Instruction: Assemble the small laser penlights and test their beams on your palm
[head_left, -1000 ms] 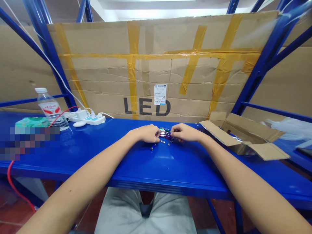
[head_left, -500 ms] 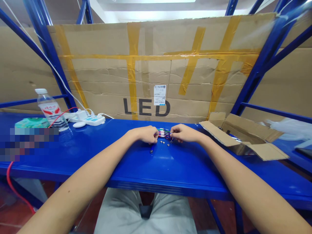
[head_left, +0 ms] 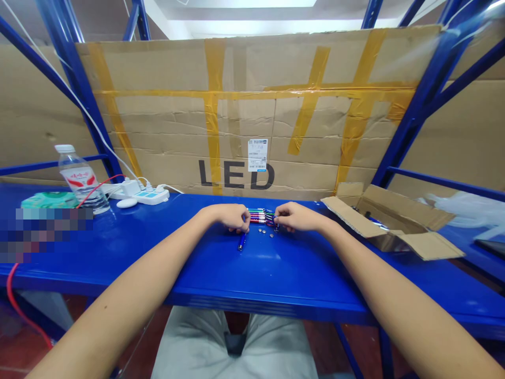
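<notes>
Several slim, pen-like metal tubes (head_left: 257, 216) in green, red, purple and other colours lie side by side between my hands. My left hand (head_left: 235, 217) is closed at their left ends. From under its fingers a dark blue pen-like tube (head_left: 242, 242) points toward me, gripped at its far end. My right hand (head_left: 294, 216) is pinched at the right ends of the row, beside the tubes' clips; what its fingertips hold is too small to make out. A few small silvery discs (head_left: 264, 231), like button cells, lie on the blue table just in front of the row.
An open cardboard box (head_left: 389, 221) with some tubes inside stands on the right. At left are a water bottle (head_left: 81, 179), a green packet (head_left: 49, 200) and a white power strip (head_left: 152, 196) with cables. A large cardboard sheet (head_left: 177, 131) closes off the back.
My left hand has shifted slightly left, and the blue tube under it has moved left and shows more of its length. My right hand stays at the row's right ends.
</notes>
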A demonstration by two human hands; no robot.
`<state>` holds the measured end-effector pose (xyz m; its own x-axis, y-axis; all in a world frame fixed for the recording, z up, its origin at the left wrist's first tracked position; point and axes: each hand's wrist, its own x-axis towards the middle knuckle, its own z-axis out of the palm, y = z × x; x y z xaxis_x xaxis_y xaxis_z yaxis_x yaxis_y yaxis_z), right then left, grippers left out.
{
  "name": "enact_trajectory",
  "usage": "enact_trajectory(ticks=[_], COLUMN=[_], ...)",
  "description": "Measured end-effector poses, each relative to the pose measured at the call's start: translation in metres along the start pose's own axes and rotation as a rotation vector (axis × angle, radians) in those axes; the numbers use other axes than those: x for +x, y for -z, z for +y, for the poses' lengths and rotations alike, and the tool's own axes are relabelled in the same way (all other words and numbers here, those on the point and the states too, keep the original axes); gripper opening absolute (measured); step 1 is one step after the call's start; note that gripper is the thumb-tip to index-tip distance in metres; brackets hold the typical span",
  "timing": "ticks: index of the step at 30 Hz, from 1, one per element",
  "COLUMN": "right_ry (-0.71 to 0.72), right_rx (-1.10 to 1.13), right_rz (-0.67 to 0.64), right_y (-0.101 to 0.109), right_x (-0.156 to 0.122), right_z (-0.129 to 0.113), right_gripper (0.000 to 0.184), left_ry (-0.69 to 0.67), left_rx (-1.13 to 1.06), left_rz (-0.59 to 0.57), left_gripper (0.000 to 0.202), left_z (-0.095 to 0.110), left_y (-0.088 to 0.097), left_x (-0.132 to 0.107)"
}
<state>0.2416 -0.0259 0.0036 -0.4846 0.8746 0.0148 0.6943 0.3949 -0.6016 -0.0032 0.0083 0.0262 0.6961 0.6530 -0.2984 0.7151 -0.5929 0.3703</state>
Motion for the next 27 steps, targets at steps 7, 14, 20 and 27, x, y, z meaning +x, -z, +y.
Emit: enact_trajectory(ticks=[7,14,20,27], right_ry=[-0.003,-0.001,0.025,0.049], right_rx=[-0.003,0.016,0.061,0.103], right_rz=[0.005,0.018,0.037,0.040], right_y=[-0.001,0.001,0.004,0.006], right_x=[0.002,0.001,-0.003,-0.004], right_z=[0.002,0.001,-0.006,-0.010], right_gripper=[0.020,0.018,0.015,0.015], left_ry=[0.014,-0.027,-0.287,-0.351], left_rx=[0.003,0.121,0.139,0.279], left_rz=[-0.021,0.223,0.357,0.370], left_gripper=[0.013,0.014,0.017,0.019], left_z=[0.003,0.005,0.019,0.027], left_y=[-0.004,-0.001,-0.016,-0.032], left_x=[0.002,0.001,0.007,0.016])
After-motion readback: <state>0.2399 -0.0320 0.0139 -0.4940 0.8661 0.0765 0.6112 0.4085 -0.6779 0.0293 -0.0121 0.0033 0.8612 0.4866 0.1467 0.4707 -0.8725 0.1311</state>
